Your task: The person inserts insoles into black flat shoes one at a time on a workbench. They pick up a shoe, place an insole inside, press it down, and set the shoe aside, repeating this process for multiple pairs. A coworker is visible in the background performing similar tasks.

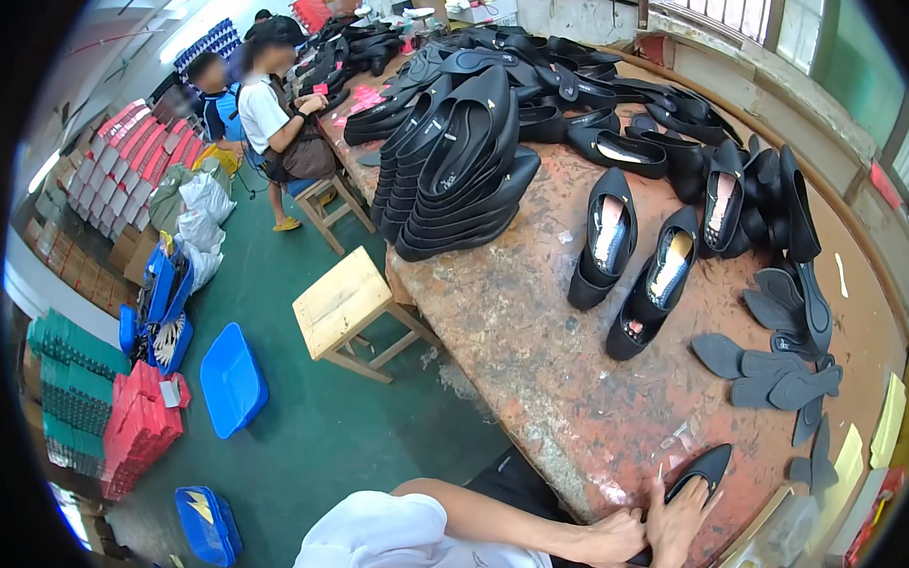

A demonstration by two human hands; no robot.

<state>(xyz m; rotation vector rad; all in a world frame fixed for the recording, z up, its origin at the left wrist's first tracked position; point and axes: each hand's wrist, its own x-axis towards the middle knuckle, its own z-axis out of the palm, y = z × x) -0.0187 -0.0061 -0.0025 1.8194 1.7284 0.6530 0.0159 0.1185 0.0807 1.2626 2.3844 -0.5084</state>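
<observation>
A black pointed flat shoe [714, 462] is at the near table edge, its toe pointing up and right. My right hand [678, 522] reaches into its opening, with some fingers inside and others spread along the sides. My left hand [619, 537] is closed close against the right wrist, near the heel end of the shoe. Its fingertips are partly hidden, and what they pinch is too small to make out. Beyond my hands stand two black shoes with light insoles, a left one [605, 241] and a right one [658, 282].
Nested black shoes [461, 174] are stacked high on the worn table [538, 381]. Dark insoles [783, 373] lie at the right. A wooden stool [345, 298] stands left of the table, blue bins [233, 380] on the green floor. Another person [268, 115] sits farther along.
</observation>
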